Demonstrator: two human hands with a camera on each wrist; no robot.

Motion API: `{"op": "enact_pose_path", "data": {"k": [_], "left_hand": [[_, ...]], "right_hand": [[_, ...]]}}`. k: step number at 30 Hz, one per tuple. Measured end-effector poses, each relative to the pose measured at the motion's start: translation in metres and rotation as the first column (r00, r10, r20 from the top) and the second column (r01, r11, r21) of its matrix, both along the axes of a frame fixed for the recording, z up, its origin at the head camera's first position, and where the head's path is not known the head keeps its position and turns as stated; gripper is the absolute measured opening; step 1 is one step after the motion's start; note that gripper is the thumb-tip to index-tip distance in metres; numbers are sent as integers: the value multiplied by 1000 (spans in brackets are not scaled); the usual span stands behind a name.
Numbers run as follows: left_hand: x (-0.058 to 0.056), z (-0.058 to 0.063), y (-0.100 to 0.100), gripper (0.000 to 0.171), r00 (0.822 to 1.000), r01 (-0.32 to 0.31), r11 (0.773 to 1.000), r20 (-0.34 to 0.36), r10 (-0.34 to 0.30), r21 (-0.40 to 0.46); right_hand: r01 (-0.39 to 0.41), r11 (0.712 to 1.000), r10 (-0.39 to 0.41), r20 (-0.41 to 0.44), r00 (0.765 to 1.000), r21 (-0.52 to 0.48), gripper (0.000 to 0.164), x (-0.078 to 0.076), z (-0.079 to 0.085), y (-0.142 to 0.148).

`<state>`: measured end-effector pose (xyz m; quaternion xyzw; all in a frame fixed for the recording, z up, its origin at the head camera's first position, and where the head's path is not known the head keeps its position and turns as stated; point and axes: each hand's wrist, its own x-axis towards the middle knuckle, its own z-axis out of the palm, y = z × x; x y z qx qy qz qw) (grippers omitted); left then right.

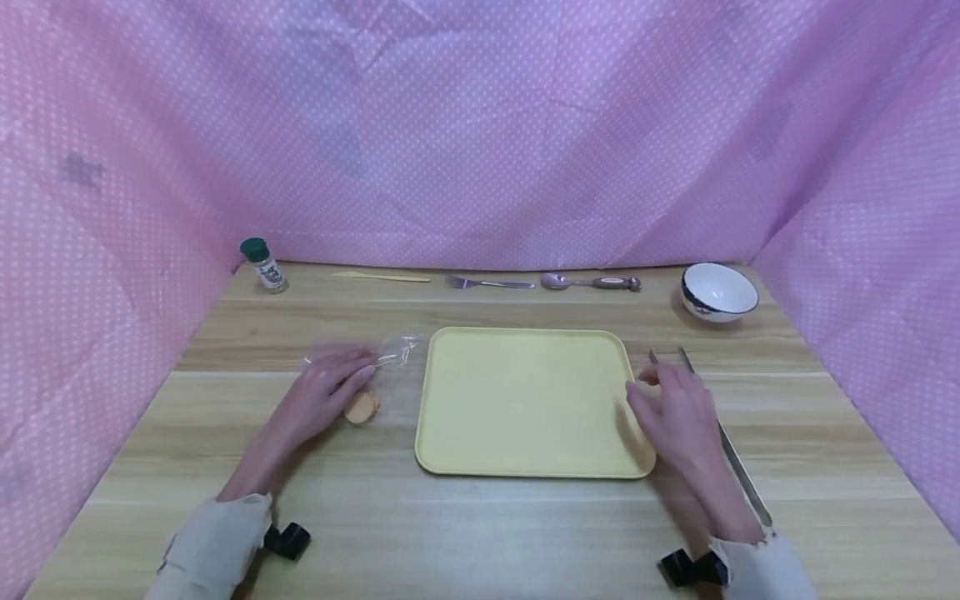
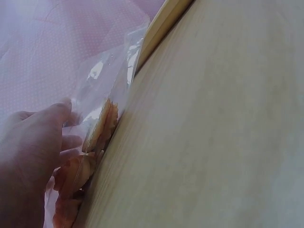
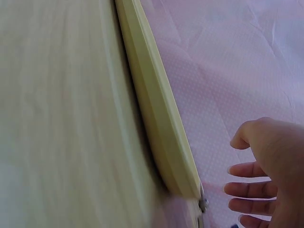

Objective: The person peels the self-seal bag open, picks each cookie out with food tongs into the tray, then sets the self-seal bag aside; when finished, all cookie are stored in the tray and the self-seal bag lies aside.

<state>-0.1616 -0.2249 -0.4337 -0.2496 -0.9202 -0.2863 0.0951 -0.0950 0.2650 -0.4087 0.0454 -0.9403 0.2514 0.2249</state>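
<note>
A clear plastic bag (image 1: 399, 350) lies on the left of the table, with a round tan piece (image 1: 362, 407) showing beside my hand. Through the film, several tan and orange food-like pieces (image 2: 76, 173) appear in the left wrist view; their kind is unclear. My left hand (image 1: 333, 385) lies over the bag, fingers extended and loosely bent against it. A pale yellow tray (image 1: 528, 404) sits in the middle. Above its right edge hovers my right hand (image 1: 678, 417), fingers spread and slightly bent, holding nothing. Metal tongs (image 1: 742, 475) lie partly hidden behind that hand.
Along the back stand a green-capped shaker (image 1: 264, 267) and a white bowl (image 1: 720, 292). Between them lie a thin yellowish stick-like utensil (image 1: 381, 276), a fork (image 1: 491, 284) and a spoon (image 1: 591, 282). A pink dotted cloth (image 1: 495, 133) surrounds the wooden table.
</note>
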Motion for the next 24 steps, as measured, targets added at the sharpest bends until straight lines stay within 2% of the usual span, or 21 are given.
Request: {"op": "enact_pose_path", "data": {"k": [3, 14, 24], "left_hand": [[1, 0, 0, 31, 1000, -3, 1000, 4, 3, 5], [3, -1, -1, 30, 1000, 2, 1000, -14, -2, 14], [0, -1, 0, 31, 1000, 10, 1000, -15, -10, 11]], "right_hand": [[10, 1000, -10, -6, 1000, 8, 23, 5, 0, 9], [66, 998, -68, 86, 994, 21, 35, 20, 0, 34], [131, 990, -138, 154, 979, 50, 43, 39, -4, 54]]}}
